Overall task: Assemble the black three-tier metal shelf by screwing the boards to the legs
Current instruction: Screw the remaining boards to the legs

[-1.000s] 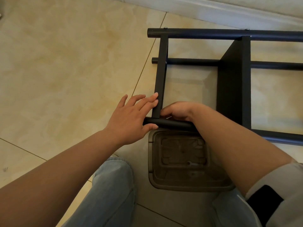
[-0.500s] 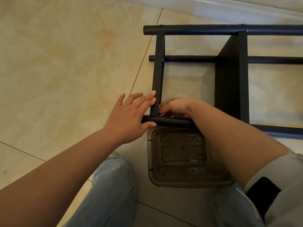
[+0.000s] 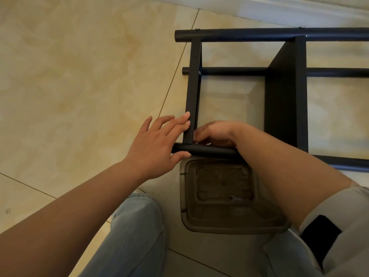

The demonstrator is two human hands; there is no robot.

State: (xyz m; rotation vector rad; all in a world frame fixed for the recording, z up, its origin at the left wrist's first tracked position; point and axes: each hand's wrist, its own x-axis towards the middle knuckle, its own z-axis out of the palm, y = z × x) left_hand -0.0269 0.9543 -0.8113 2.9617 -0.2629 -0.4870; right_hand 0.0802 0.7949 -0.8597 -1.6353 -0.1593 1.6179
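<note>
The black metal shelf lies on its side on the tiled floor. Its end board (image 3: 192,86) runs from the far leg (image 3: 259,35) to the near leg (image 3: 215,151). A second board (image 3: 285,96) stands further right. My left hand (image 3: 155,144) straddles the near leg's end, with the thumb on its near side and straight fingers resting against the end board. My right hand (image 3: 217,132) reaches inside the frame with its fingers curled at the joint of end board and near leg. Whatever it holds is hidden.
A brown plastic tray (image 3: 219,226) sits on the floor just in front of the near leg, with a small wrench (image 3: 236,198) in it. My jeans-clad knee (image 3: 135,226) is at the bottom. A white skirting board (image 3: 259,9) runs behind the shelf.
Both hands stay at the same joint. My left fingers have slid slightly along the end board, and the view has shifted a little.
</note>
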